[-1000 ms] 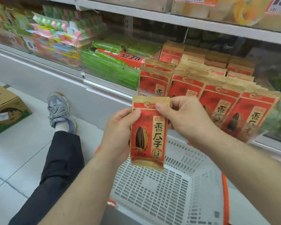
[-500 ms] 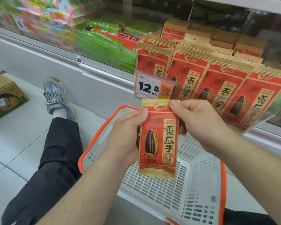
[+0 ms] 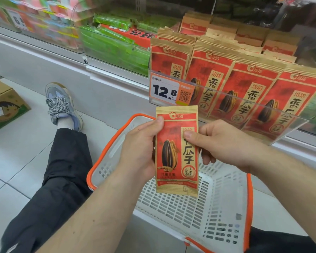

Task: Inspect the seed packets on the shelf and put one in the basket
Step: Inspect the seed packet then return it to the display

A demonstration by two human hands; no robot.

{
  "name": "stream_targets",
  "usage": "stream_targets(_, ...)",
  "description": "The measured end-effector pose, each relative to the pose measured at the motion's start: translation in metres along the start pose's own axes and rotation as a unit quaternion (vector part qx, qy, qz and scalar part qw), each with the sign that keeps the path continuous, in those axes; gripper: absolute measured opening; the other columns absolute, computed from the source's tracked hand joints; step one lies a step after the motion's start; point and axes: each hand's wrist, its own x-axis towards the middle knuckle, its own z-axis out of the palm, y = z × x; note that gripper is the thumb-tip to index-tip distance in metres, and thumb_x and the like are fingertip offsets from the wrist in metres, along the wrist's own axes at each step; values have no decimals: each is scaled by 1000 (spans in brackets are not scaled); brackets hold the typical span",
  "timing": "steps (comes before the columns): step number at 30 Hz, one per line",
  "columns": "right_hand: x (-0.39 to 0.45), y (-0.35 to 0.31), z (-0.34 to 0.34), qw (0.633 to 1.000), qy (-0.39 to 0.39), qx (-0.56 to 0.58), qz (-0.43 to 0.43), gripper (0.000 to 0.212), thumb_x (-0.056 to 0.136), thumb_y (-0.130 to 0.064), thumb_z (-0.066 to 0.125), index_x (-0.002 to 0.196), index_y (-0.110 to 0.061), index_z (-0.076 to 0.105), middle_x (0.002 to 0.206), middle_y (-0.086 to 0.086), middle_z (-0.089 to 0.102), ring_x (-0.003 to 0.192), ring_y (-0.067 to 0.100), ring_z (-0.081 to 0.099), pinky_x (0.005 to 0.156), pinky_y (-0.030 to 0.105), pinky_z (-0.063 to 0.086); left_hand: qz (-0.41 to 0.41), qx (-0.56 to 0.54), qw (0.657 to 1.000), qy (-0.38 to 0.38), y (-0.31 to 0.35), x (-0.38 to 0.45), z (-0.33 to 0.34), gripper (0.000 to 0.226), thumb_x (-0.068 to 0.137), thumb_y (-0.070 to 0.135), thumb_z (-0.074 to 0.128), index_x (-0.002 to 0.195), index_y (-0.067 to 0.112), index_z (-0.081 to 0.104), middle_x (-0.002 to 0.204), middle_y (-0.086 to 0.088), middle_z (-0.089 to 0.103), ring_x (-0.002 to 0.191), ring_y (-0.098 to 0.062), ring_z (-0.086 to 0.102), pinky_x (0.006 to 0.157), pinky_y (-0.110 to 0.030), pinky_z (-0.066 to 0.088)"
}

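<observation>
While the person sits on the floor, the left hand point(image 3: 140, 148) grips a red seed packet point(image 3: 177, 152) by its left edge and the right hand point(image 3: 224, 143) pinches its right side, thumb on the front, holding it upright above the white basket point(image 3: 217, 207), below the shelf's matching packets point(image 3: 244, 84) and price tag point(image 3: 170, 91).
</observation>
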Motion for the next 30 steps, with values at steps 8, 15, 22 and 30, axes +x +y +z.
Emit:
stream_targets(8, -3, 1, 1, 1000, -19, -13, 0, 42, 92, -49, 59, 77, -12, 71, 72, 8, 73, 57, 14, 56, 62, 30, 45, -7, -6, 1000, 11, 1, 1, -1, 28, 80, 32, 66, 93, 10, 77, 104, -23, 73, 90, -40, 71, 86, -58, 57)
stream_targets(15, -6, -1, 4, 997, -66, -37, -12, 34, 96, -38, 59, 79, -10, 69, 82, 10, 75, 56, 9, 56, 51, 15, 41, -52, -27, 998, 16, 8, 1, -1, 33, 98, 33, 54, 105, 5, 69, 99, -22, 74, 81, -36, 73, 74, -51, 60)
stream_targets(22, -7, 2, 7, 989, -140, -30, -25, 23, 87, -26, 74, 106, -19, 63, 82, 5, 76, 62, 13, 64, 65, 32, 54, -93, -52, 991, 79, 7, 6, -3, 38, 100, 37, 53, 112, 5, 69, 101, -19, 75, 86, -34, 73, 72, -48, 61)
stream_targets(30, -3, 1, 17, 990, -34, -116, -67, 31, 78, -28, 83, 98, -31, 60, 57, -3, 63, 55, 17, 63, 62, 44, 55, -37, 19, 991, 127, -3, 10, -6, 29, 100, 36, 55, 113, 14, 67, 90, -2, 78, 76, -15, 75, 80, -45, 58)
